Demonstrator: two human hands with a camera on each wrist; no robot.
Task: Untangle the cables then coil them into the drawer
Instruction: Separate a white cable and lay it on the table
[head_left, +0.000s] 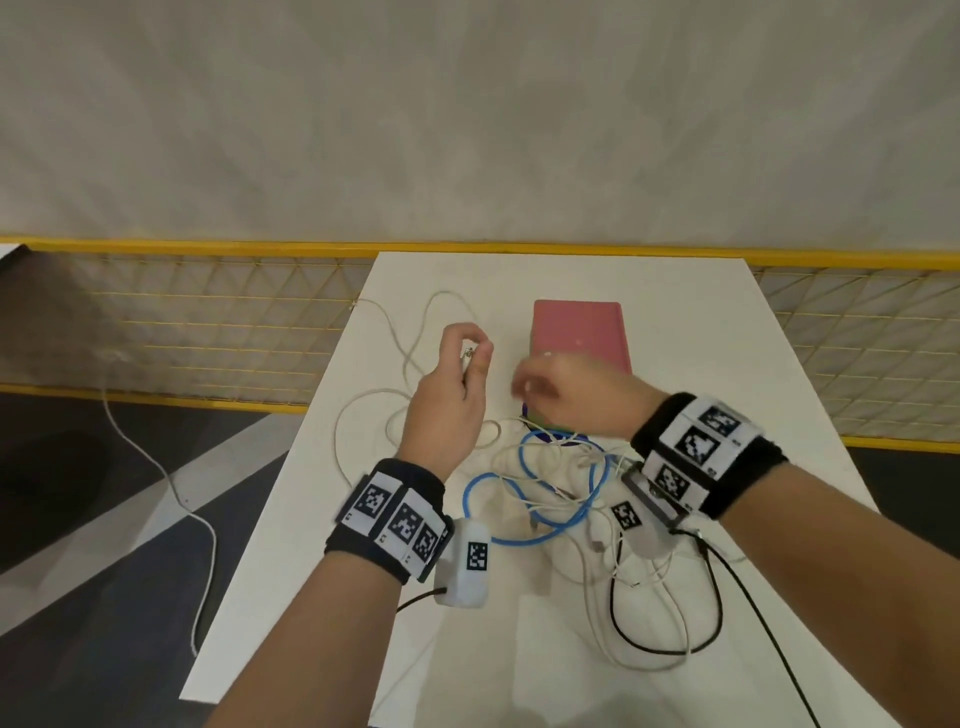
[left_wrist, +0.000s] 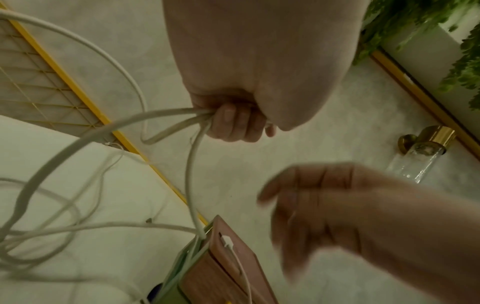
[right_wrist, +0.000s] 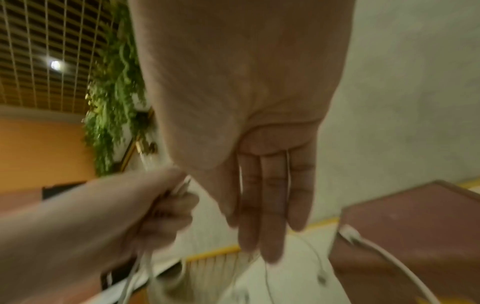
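Pale wall and a yellow mesh fence (head_left: 208, 332) back a white bench (head_left: 701, 364), with a pink box (head_left: 579, 332) set toward its far edge. That box seems to be the drawer unit, though no opening shows from the head view.

Just left of the box, the left hand (head_left: 452, 395) is raised off the bench, fingers curled round several strands of a white cable (head_left: 363, 415), with a metal plug end poking out by the thumb. Gathering the loops in one fist looks like a way to lift this cable clear of the rest so it can be drawn out.

Touching the box's near edge in the head view, the right hand (head_left: 571, 400) holds nothing: its fingers are straight and together, pointing down, blurred with motion. It appears to be reaching toward the fist or the tangle to take a strand, but I cannot tell which.

Nearer than the box lies the tangle: a blue cable (head_left: 540, 499) looped among thin white ones, and a black cable (head_left: 665, 623) nearest the person. One white lead (left_wrist: 233, 253) runs over the box's top. Untangling looks barely begun; nothing is coiled away.
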